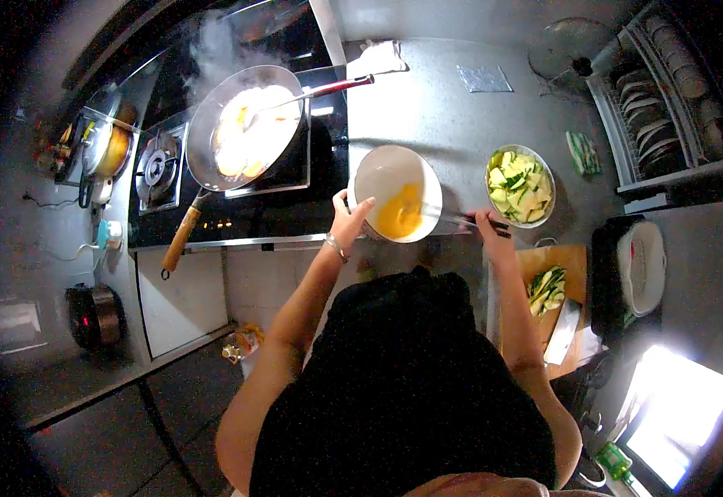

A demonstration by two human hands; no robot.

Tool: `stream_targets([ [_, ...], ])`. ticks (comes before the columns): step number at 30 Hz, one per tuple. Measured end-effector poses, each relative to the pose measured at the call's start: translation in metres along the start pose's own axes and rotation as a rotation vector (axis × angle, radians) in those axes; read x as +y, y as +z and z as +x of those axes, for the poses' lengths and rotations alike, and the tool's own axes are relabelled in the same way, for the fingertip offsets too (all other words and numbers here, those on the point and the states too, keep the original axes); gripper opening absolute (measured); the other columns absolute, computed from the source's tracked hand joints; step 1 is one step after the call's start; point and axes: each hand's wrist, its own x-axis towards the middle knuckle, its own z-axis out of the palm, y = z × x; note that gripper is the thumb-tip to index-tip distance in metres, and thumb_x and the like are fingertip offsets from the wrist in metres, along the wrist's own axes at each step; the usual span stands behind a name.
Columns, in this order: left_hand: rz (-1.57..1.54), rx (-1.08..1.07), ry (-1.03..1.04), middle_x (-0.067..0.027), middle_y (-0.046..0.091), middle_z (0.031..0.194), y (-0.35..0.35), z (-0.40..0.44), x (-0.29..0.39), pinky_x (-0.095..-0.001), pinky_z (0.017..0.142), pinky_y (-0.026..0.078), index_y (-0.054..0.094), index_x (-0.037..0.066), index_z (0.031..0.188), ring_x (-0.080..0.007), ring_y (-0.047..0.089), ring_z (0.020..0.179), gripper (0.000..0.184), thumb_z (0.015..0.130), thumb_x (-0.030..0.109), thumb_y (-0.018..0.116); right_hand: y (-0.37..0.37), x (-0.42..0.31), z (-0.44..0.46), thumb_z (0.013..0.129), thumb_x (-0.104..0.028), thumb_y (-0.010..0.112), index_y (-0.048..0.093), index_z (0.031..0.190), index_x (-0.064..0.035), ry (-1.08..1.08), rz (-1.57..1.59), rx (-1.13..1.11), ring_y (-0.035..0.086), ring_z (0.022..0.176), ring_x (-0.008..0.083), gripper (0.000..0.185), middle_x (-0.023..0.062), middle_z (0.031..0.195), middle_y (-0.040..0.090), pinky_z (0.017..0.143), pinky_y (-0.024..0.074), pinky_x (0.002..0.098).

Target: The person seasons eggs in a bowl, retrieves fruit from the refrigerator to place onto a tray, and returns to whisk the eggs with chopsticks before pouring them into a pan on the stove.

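Note:
A white bowl (369,178) with yellow beaten egg (403,214) in it is at the counter's front edge. My left hand (350,217) grips the bowl's left rim, thumb over the edge. My right hand (490,230) is closed on dark chopsticks (469,220), whose far ends reach into the bowl over the egg. Just beyond my right hand stands a bowl of cut zucchini (520,185). On the stove, at the left, a steaming wok (204,137) holds pale and orange food, with a red-handled spatula (336,86) resting in it.
A cutting board (577,273) at the right carries zucchini pieces (547,290) and a cleaver (562,333). The wok's wooden handle (181,240) sticks out past the stove edge. A dish rack (647,116) and a glass lid (573,51) are at the back right.

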Motion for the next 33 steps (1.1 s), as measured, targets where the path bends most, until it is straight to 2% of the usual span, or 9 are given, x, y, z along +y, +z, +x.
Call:
stream_targets([
  [2, 0.01, 0.006, -0.007, -0.0166, 0.048, 0.107, 0.0, 0.003, -0.004, -0.0319, 0.064, 0.051, 0.019, 0.009, 0.125, -0.0217, 0.056, 0.088, 0.073, 0.075, 0.032, 0.067, -0.001, 0.002, 0.003, 0.09, -0.018, 0.053, 0.059, 0.086, -0.0014, -0.046, -0.023, 0.105, 0.058, 0.073, 0.0091, 0.018, 0.002, 0.079, 0.06, 0.071, 0.0455, 0.0224],
  [5, 0.031, 0.006, -0.019, -0.0166, 0.048, 0.107, 0.002, -0.003, 0.008, -0.0308, 0.063, 0.05, 0.018, 0.008, 0.126, -0.021, 0.056, 0.087, 0.075, 0.075, 0.032, 0.067, -0.001, 0.002, -0.006, 0.09, -0.019, 0.053, 0.06, 0.086, -0.0023, 0.052, 0.068, -0.08, 0.056, 0.075, 0.0088, 0.019, 0.0011, 0.078, 0.061, 0.071, 0.0449, 0.0224],
  [8, -0.01, -0.013, -0.027, -0.0171, 0.048, 0.108, 0.005, -0.004, 0.008, -0.0304, 0.064, 0.05, 0.017, 0.008, 0.128, -0.0213, 0.056, 0.087, 0.077, 0.075, 0.032, 0.067, -0.003, 0.009, 0.005, 0.091, -0.023, 0.052, 0.06, 0.086, -0.0026, -0.088, -0.081, 0.16, 0.055, 0.073, 0.009, 0.022, 0.0019, 0.078, 0.061, 0.071, 0.0446, 0.0232],
  [12, 0.032, -0.016, -0.045, -0.0179, 0.047, 0.111, 0.001, -0.003, 0.008, -0.0327, 0.07, 0.051, 0.015, 0.007, 0.129, -0.0235, 0.056, 0.092, 0.079, 0.076, 0.032, 0.067, 0.005, -0.008, -0.009, 0.09, -0.018, 0.054, 0.059, 0.085, -0.0028, 0.067, 0.111, -0.055, 0.054, 0.07, 0.0084, 0.017, 0.0008, 0.076, 0.06, 0.069, 0.0437, 0.022],
  [15, -0.015, -0.024, -0.061, -0.0179, 0.047, 0.112, 0.005, -0.011, 0.015, -0.0331, 0.072, 0.05, 0.014, 0.007, 0.13, -0.0233, 0.055, 0.094, 0.079, 0.076, 0.032, 0.067, 0.001, 0.003, 0.003, 0.089, -0.016, 0.055, 0.06, 0.084, -0.0028, -0.14, -0.148, 0.159, 0.054, 0.071, 0.0085, 0.014, 0.0006, 0.076, 0.059, 0.069, 0.0436, 0.0222],
  [23, 0.02, -0.011, -0.063, -0.017, 0.047, 0.112, 0.004, -0.003, 0.009, -0.0313, 0.068, 0.05, 0.016, 0.01, 0.129, -0.0212, 0.055, 0.092, 0.075, 0.077, 0.03, 0.066, -0.005, -0.011, -0.007, 0.088, -0.014, 0.056, 0.061, 0.084, -0.0018, -0.115, -0.236, -0.008, 0.054, 0.075, 0.0071, 0.014, 0.0006, 0.079, 0.06, 0.07, 0.0423, 0.0216],
  [24, 0.048, -0.01, -0.065, -0.0168, 0.047, 0.112, 0.004, -0.003, 0.011, -0.0309, 0.067, 0.049, 0.016, 0.01, 0.129, -0.0208, 0.055, 0.091, 0.074, 0.077, 0.03, 0.066, -0.002, -0.021, -0.011, 0.088, -0.014, 0.056, 0.06, 0.085, -0.0016, 0.035, -0.144, -0.113, 0.054, 0.075, 0.0069, 0.014, 0.0006, 0.079, 0.06, 0.07, 0.0426, 0.0218],
  [27, 0.035, -0.024, -0.069, -0.0165, 0.047, 0.112, 0.004, -0.007, 0.017, -0.0304, 0.065, 0.049, 0.016, 0.009, 0.129, -0.0201, 0.055, 0.088, 0.074, 0.077, 0.029, 0.065, 0.006, -0.015, -0.005, 0.089, -0.016, 0.055, 0.06, 0.086, -0.002, 0.0, 0.07, 0.094, 0.055, 0.076, 0.0071, 0.015, 0.0013, 0.08, 0.06, 0.07, 0.0434, 0.0223],
  [33, -0.001, -0.018, -0.081, -0.0165, 0.046, 0.113, 0.002, -0.005, 0.014, -0.0319, 0.067, 0.05, 0.016, 0.008, 0.129, -0.0213, 0.055, 0.091, 0.074, 0.078, 0.029, 0.065, 0.002, 0.002, -0.007, 0.089, -0.018, 0.054, 0.06, 0.087, -0.0022, 0.045, 0.102, 0.038, 0.057, 0.076, 0.0092, 0.017, 0.0022, 0.082, 0.061, 0.072, 0.0445, 0.0233],
])
